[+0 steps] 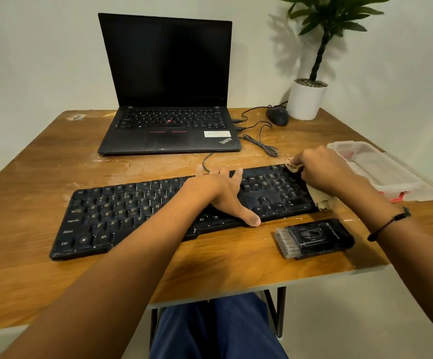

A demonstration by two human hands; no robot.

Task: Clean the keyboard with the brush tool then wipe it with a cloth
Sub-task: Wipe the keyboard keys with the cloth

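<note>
Right hand (pixel 324 169) clenched on a tan cloth (pixel 320 195), pressing it against the far right corner of the black keyboard (pixel 122 211), over the number pad. Part of the cloth bunched at the fingertips, the rest trailing back under the palm and off the keyboard's right edge onto the wooden table (pixel 41 161). A dark cord bracelet (pixel 389 224) around that wrist.

Left hand (pixel 223 193) spread flat and empty, gripping nothing, resting on the keyboard's middle, fingers reaching over the far edge, thumb touching the near edge. Just left of the cloth grip, apart from it.

Brush tool (pixel 314 238) lying on the table just nearer than the cloth hand, bristles pointing left, close to the keyboard's near edge but not touching it.

Clear plastic container (pixel 381 169) just right of the clenched hand. Beyond the grip, a tangle of black cables (pixel 262 141), an open ThinkPad laptop (pixel 168 99) with dark screen, a black mouse (pixel 277 115) and a potted plant (pixel 306 97) in a white pot.
</note>
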